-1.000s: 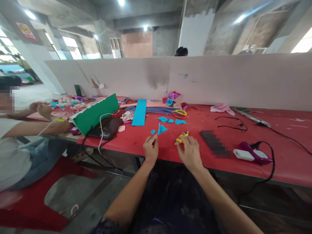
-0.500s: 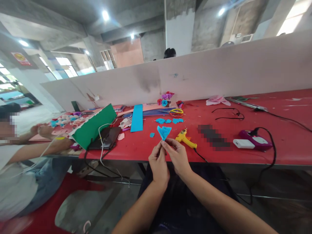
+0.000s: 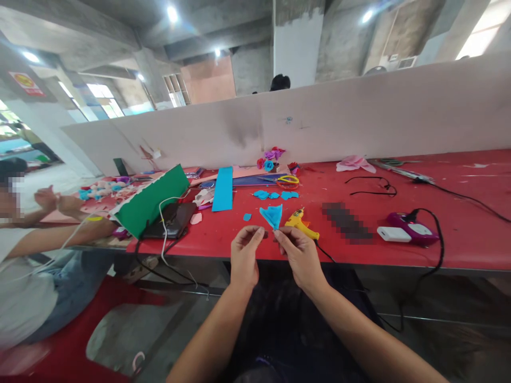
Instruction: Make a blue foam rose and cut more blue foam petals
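Note:
A blue crepe paper flower (image 3: 272,216), fanned out at the top and narrow at its base, is pinched between the thumb and fingertips of my right hand (image 3: 298,254). My left hand (image 3: 245,256) is just to the left, apart from the flower, with thumb and fingers closed; whether anything small is between them I cannot make out. Beside my right hand lies a yellow glue gun (image 3: 302,225). Several cut blue petals (image 3: 275,195) lie behind the flower, and one loose blue petal (image 3: 247,217) rests above my left hand.
Scissors (image 3: 287,182), a blue paper strip (image 3: 222,189) and finished paper flowers (image 3: 272,158) are farther back. Left stands a green board (image 3: 154,202) by a dark case. Right are eyeglasses (image 3: 373,186) and a purple power socket (image 3: 415,230) with cables. A co-worker's arms (image 3: 67,226) are at far left.
My left hand has come away from the base of the flower and moved left. My right hand keeps hold of the flower. The view has shifted slightly.

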The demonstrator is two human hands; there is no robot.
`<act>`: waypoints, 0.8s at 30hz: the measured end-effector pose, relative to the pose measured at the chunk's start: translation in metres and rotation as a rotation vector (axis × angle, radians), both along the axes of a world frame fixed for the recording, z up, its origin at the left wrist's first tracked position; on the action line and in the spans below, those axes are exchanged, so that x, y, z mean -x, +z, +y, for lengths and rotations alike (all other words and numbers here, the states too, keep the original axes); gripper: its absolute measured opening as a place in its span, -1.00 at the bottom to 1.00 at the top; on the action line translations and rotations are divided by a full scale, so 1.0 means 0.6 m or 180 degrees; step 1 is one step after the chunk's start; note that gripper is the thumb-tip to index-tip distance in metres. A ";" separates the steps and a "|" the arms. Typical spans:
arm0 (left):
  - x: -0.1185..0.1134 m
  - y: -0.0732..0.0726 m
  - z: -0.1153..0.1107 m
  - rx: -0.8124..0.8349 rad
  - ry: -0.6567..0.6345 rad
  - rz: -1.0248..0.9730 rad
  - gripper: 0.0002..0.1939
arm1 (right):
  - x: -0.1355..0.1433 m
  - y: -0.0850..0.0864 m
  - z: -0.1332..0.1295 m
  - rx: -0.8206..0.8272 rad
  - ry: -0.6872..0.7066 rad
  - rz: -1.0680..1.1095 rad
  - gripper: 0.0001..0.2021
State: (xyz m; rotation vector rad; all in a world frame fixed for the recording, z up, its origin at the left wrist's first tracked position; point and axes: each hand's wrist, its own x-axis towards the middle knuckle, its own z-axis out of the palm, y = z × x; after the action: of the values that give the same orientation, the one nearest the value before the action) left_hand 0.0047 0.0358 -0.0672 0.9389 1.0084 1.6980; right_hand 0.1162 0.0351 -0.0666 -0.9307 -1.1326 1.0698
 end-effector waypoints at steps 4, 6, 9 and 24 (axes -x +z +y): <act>0.005 0.018 0.000 -0.0092 -0.0303 -0.0043 -0.84 | 0.002 0.006 -0.012 -0.0057 0.0205 -0.0021 -0.82; 0.004 0.020 -0.002 -0.0113 -0.0283 -0.0052 -0.83 | 0.003 0.009 -0.015 -0.0105 0.0219 -0.0095 -0.82; 0.003 0.019 -0.003 -0.0143 -0.0263 -0.0015 -0.83 | 0.003 0.013 -0.018 -0.0182 0.0205 -0.0264 -0.83; 0.006 0.032 -0.016 -0.0305 -0.0132 0.0316 -0.85 | -0.001 0.012 -0.022 -0.0776 -0.0141 -0.0912 -0.86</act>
State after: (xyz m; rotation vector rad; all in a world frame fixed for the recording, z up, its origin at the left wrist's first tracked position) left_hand 0.0009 0.0265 -0.0479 1.1085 0.9723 1.6911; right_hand 0.1170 0.0217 -0.0594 -0.9278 -1.4364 0.7564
